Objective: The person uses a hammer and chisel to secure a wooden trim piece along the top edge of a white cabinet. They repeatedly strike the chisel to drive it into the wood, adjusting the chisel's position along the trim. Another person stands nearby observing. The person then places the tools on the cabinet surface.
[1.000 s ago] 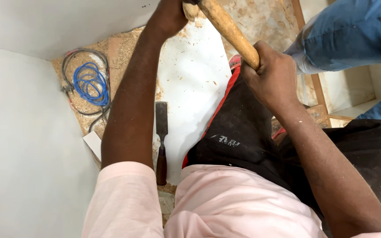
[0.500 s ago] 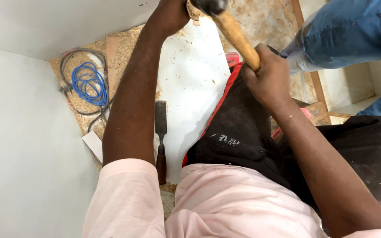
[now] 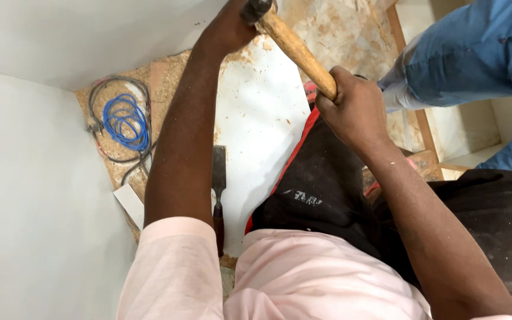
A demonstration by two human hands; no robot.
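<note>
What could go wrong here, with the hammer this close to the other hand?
The hammer head sits right beside the left hand at the frame's top edge, so a glancing blow could hit its fingers. The right hand grips the wooden handle low, which may make aim less sure. A chisel lies loose on the white board by the left forearm and could be knocked or leaned on.

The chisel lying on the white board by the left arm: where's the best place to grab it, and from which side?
Take the chisel by its dark handle, the end nearest the body, coming down from above. It lies flat on the white board with the blade pointing away, so the handle gives a safe grip. The left forearm partly covers its left side, so approaching from the right looks clearer.
</note>
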